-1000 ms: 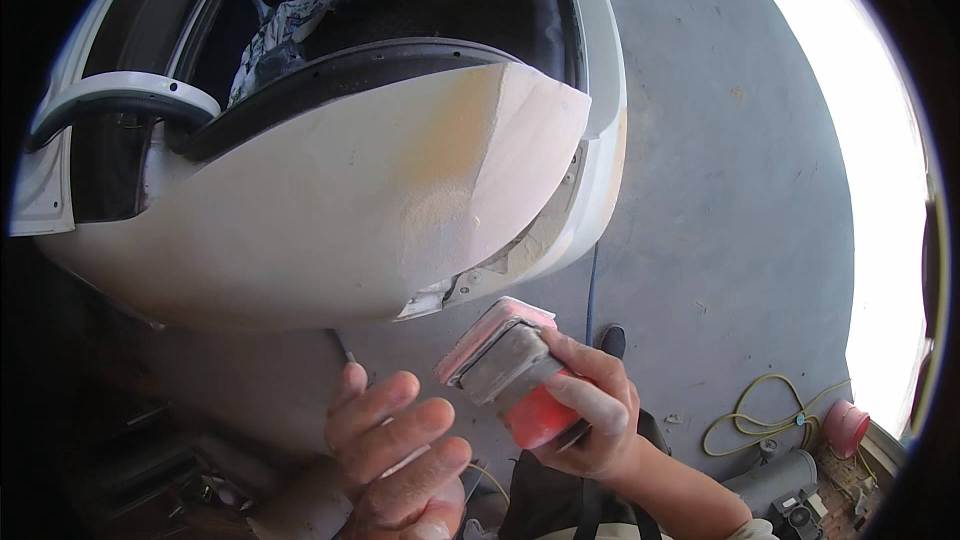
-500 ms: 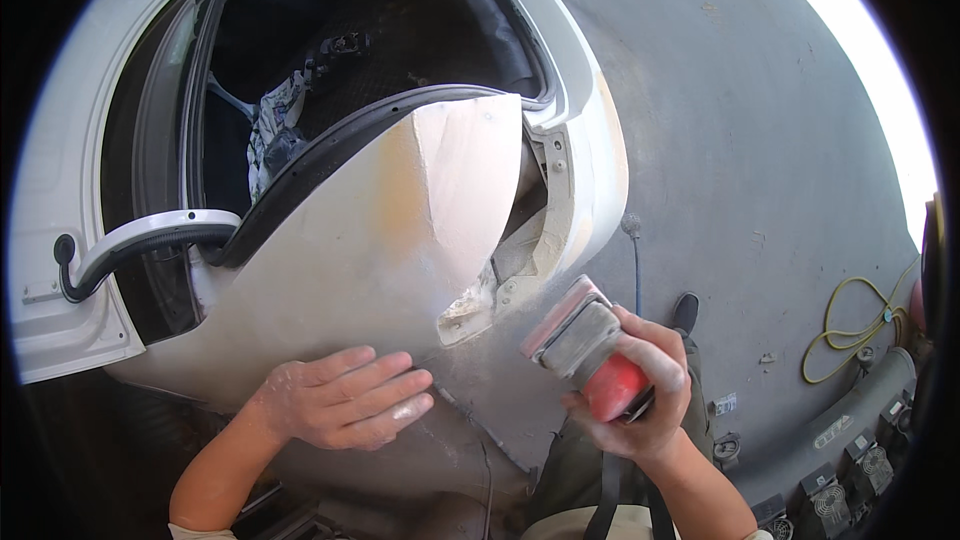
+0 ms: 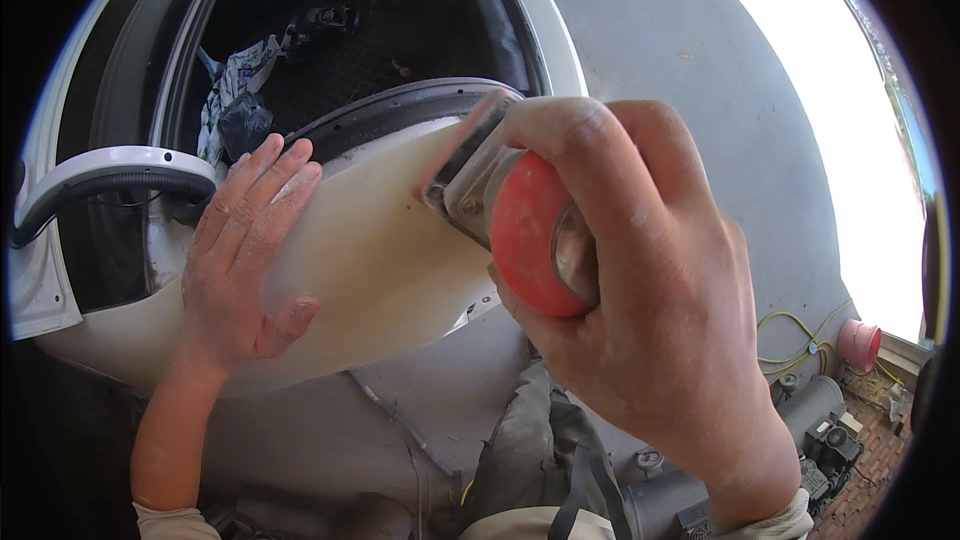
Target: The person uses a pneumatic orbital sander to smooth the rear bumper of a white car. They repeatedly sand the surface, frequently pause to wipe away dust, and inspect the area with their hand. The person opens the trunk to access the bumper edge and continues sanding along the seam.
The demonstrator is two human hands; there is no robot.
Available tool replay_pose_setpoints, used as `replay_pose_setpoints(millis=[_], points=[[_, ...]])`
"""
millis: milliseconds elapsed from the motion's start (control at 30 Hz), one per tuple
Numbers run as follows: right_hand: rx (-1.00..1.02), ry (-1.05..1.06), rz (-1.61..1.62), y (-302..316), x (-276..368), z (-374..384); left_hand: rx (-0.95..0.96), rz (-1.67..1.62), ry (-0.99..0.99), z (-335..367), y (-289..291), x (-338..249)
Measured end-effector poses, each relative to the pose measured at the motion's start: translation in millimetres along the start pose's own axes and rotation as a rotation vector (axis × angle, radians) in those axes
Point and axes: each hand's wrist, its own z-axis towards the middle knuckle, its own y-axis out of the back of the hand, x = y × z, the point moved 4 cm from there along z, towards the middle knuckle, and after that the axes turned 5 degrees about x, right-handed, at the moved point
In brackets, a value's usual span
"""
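My right hand (image 3: 670, 340) grips a sander with a round red body (image 3: 530, 230) and a flat grey pad (image 3: 465, 155). The pad is tilted over the upper right of a white car body panel (image 3: 370, 260); whether it touches, I cannot tell. Dust covers the fingers, which wrap round the red body. My left hand (image 3: 245, 260) is spread over the left part of the same panel, fingers stretched out and holding nothing. Contact between its palm and the panel is hidden. The panel's right end lies partly behind the sander and my right hand.
A curved white hinge arm (image 3: 120, 160) stands left of my left hand. Inside the car opening lie a patterned cloth (image 3: 235, 80) and a dark plastic bag (image 3: 245, 125). At right are a yellow hose (image 3: 790, 320), a red bucket (image 3: 860, 343) and a grey tank (image 3: 810, 405).
The sander has risen in my right hand, from beside the car to over the panel. My left hand has moved up and left, its fingers turning upward. The view has shifted.
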Motion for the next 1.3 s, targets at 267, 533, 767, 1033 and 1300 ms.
replay_pose_setpoints(millis=[267,533,767,1033,1300], points=[[0.058,0.021,-0.147,1,29,28,-0.044,-0.1,-0.288,-15,8,-10],[0.11,-0.065,-0.137,-1,31,31,0.021,-0.189,-0.436,-16,-1,-15],[0.074,0.025,-0.124,27,4,82,0.01,-0.211,-0.453,-16,-2,-14],[0.203,0.321,-0.211,-10,38,15,-0.034,-0.208,-0.465,-20,-9,-12],[0.267,0.241,-0.13,30,5,82,-0.046,-0.215,-0.455,-16,-6,-15]])
